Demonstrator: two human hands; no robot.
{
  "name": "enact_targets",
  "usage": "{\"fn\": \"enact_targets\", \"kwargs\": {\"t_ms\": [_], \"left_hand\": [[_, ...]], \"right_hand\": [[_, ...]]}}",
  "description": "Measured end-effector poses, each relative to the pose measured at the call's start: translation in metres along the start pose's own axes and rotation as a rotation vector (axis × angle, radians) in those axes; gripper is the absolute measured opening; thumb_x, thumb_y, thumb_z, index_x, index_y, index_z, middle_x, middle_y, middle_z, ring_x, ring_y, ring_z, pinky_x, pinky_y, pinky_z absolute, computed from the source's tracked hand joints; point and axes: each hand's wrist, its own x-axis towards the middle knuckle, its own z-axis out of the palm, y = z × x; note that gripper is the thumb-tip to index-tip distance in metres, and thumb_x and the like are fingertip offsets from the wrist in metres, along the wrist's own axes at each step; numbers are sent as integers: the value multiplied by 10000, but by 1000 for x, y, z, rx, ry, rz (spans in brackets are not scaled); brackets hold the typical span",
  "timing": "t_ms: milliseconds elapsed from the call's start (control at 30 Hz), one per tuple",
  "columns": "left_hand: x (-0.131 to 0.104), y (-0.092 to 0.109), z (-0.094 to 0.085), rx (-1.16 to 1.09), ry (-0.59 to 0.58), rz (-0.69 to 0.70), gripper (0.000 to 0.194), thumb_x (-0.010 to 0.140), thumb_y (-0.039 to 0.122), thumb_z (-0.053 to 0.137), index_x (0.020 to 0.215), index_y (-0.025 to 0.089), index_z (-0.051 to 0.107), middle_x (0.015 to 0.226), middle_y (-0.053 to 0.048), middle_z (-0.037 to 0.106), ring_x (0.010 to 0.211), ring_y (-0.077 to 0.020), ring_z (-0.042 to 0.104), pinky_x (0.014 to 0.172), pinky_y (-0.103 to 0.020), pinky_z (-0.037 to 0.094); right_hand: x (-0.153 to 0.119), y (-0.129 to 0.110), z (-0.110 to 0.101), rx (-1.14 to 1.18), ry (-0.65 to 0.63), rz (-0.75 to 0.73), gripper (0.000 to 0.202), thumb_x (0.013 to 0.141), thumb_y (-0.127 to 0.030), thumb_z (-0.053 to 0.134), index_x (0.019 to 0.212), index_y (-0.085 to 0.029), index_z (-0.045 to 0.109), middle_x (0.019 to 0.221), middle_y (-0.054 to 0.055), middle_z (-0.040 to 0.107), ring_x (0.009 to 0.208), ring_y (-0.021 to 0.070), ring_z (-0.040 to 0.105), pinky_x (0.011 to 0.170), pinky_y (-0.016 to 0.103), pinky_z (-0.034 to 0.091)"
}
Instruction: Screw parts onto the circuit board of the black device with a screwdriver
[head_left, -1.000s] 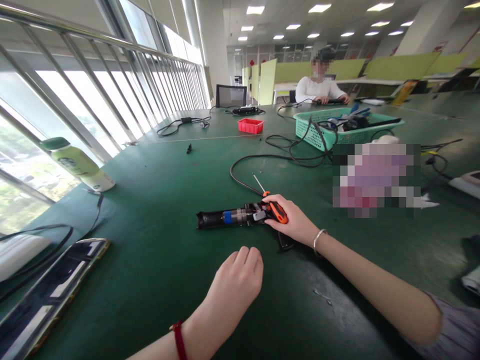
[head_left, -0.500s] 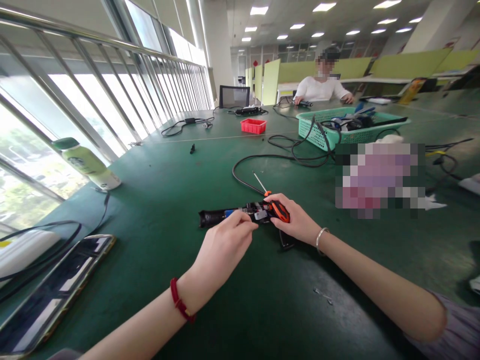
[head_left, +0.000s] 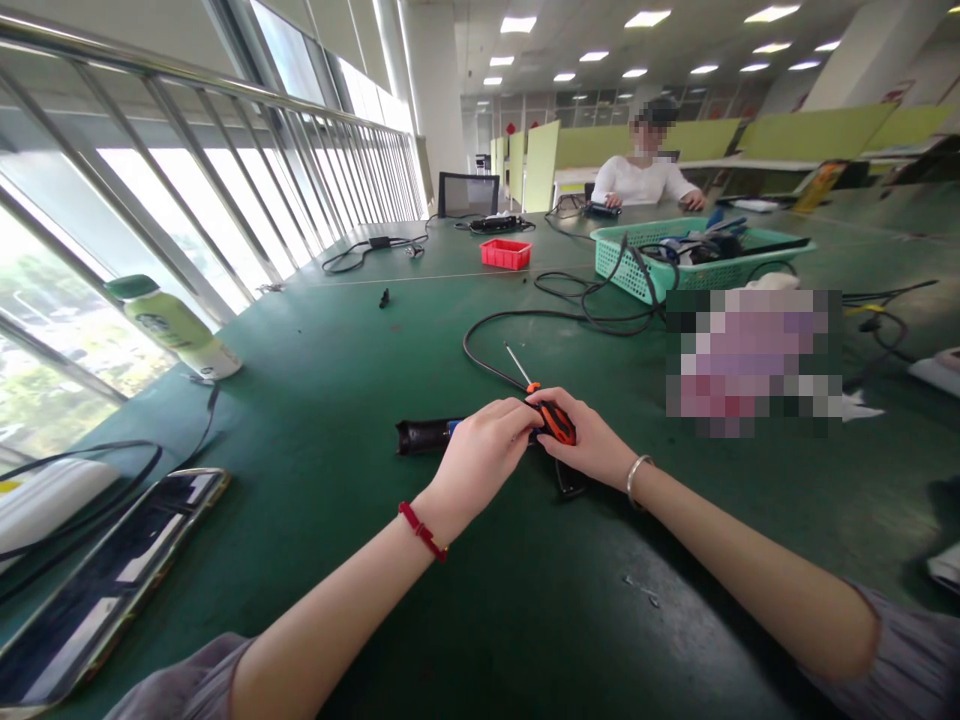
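My right hand [head_left: 592, 442] is closed around the orange and black handle of a screwdriver [head_left: 558, 424], whose thin metal shaft points away from me. That hand also rests against the right end of a black tube-shaped device [head_left: 424, 436] lying on the table. My left hand [head_left: 487, 450] is over the device's middle, fingertips pinched together next to the screwdriver handle. What lies between those fingertips is hidden. Only the device's notched black left end and a bit of blue show past my left hand. A black piece [head_left: 570, 482] sticks out below my right hand.
A black cable [head_left: 487, 322] loops toward a green basket [head_left: 630, 278] of parts. Farther off are a red tray [head_left: 505, 254] and a small black piece [head_left: 385, 298]. A bottle [head_left: 176, 325] and phone [head_left: 112, 590] lie left. A person [head_left: 643, 180] sits across the table.
My left hand has moved right and slightly away from me along the device, covering its exposed middle. My right hand keeps its hold on the screwdriver.
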Motion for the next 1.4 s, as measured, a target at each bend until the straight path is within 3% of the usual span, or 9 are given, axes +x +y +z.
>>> {"fn": "enact_targets", "kwargs": {"t_ms": [367,500,633,800,900,1033,1200,1300,1400], "left_hand": [[0,-2,5,192,-73,95,165,879,118,422,938,164,570,928,-42,629,849,-160,562,721,-280,495],[-1,1,4,357,-126,209,175,897,114,392,919,141,564,914,-56,622,839,-171,554,699,-277,495],[-1,0,4,477,-157,334,181,894,92,387,881,123,565,916,-76,625,856,-182,559,746,-301,502],[-3,-2,6,460,-125,353,167,886,102,417,911,112,581,935,-89,644,952,-204,569,832,-336,496],[-5,-3,2,402,-70,302,191,876,123,439,1017,125,569,1033,-79,640,984,-196,572,885,-350,479],[-13,-14,-11,339,0,106,307,868,202,455,1166,146,502,1156,-82,605,1026,-197,567,924,-372,462],[-32,-42,-21,367,-40,-79,519,838,381,509,1287,145,399,1270,-113,536,1147,-249,507,1034,-474,349],[-39,-51,-20,355,-66,-111,460,852,368,500,1257,160,431,1251,-96,550,1140,-240,506,1029,-460,348],[-39,-52,-19,324,-86,-135,376,862,351,496,1191,169,486,1168,-82,597,1072,-229,540,976,-436,397]], "right_hand": [[1,-3,0,-7,11,-16,420,695,-152,547,1096,-254,475,988,5,629,859,190,597,842,364,424],[1,-3,1,3,11,-31,418,696,-148,542,1095,-250,474,988,5,631,855,182,604,849,357,424],[2,-3,1,13,9,-43,410,703,-167,549,1098,-246,469,989,9,636,870,183,614,863,356,422],[0,-3,1,8,4,-45,471,685,-148,553,1138,-235,457,1046,30,627,900,194,615,892,376,412],[-2,-4,2,9,5,-46,530,669,-149,574,1176,-233,441,1128,53,603,964,213,600,915,398,402],[-2,-5,2,40,23,-50,590,666,-147,589,1229,-216,424,1191,82,579,1030,239,583,945,427,387],[-6,-9,-1,133,85,-56,556,739,-151,544,1278,-230,433,1216,77,581,1090,236,556,952,409,398],[-12,-14,-6,198,206,-39,456,796,-164,497,1246,-232,473,1125,67,624,1042,221,574,943,408,405],[-15,-20,-15,258,417,-4,329,812,-198,507,1139,-220,536,971,58,644,975,219,575,914,420,408]]}}
